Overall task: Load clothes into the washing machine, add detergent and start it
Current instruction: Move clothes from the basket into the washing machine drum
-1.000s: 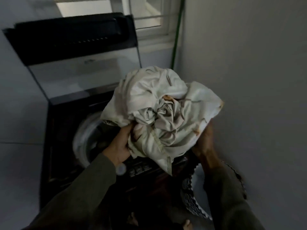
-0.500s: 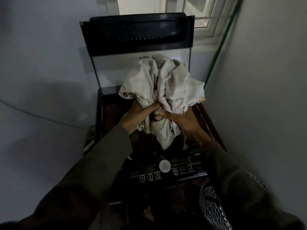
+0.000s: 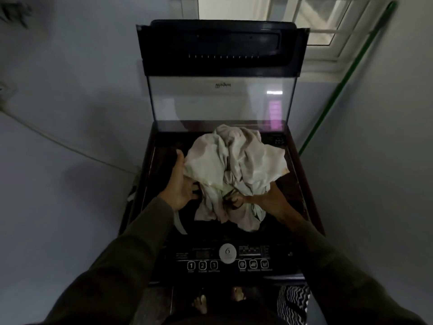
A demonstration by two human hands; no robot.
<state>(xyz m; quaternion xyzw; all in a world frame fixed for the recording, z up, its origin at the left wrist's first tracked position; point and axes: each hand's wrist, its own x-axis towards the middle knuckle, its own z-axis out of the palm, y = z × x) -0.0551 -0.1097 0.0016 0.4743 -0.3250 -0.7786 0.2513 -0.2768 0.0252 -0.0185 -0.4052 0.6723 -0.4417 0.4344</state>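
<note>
Loading: left hand point(image 3: 180, 184) and right hand point(image 3: 269, 200) clutched the cloth bundle point(image 3: 236, 165) between them; dropping it into the washing machine point(image 3: 302, 184) below seemed next.

The washing machine point(image 3: 298, 184) is standing at the frame's centre, its lid point(image 3: 220, 102) rising upright behind the opening. A bundle of clothes point(image 3: 236, 165) is being held over that opening, the left hand point(image 3: 180, 184) gripping its left edge and the right hand point(image 3: 269, 199) gripping its lower right. The control panel point(image 3: 227, 260) is lying below the bundle. A window point(image 3: 304, 17) is showing above the lid, and a pole point(image 3: 339, 83) is leaning at upper right.
</note>
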